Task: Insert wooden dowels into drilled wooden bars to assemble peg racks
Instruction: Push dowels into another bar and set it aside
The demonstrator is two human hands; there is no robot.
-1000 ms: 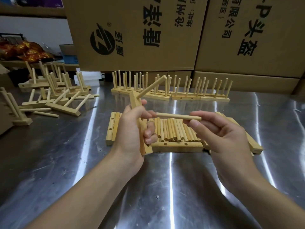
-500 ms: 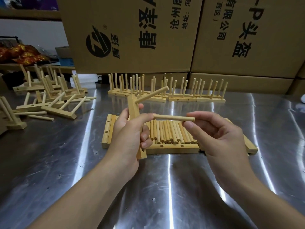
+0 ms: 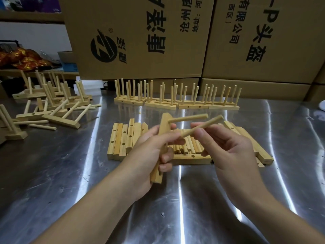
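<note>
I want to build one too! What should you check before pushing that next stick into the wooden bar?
1. Bar gripped by left hand: ok.
2. First dowel stands in the bar: ok.
3. Next dowel pinched by right hand: ok.
4. Next dowel lined up with the first dowel: not ok, it slants more.
5. Where its tip sits: cannot tell, left fingers hide it.

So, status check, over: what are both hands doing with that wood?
Left hand grips drilled bar, one dowel seated. Right hand pinches second dowel, aimed at bar; tip hidden by left hand. Nothing blocking between them.
</note>
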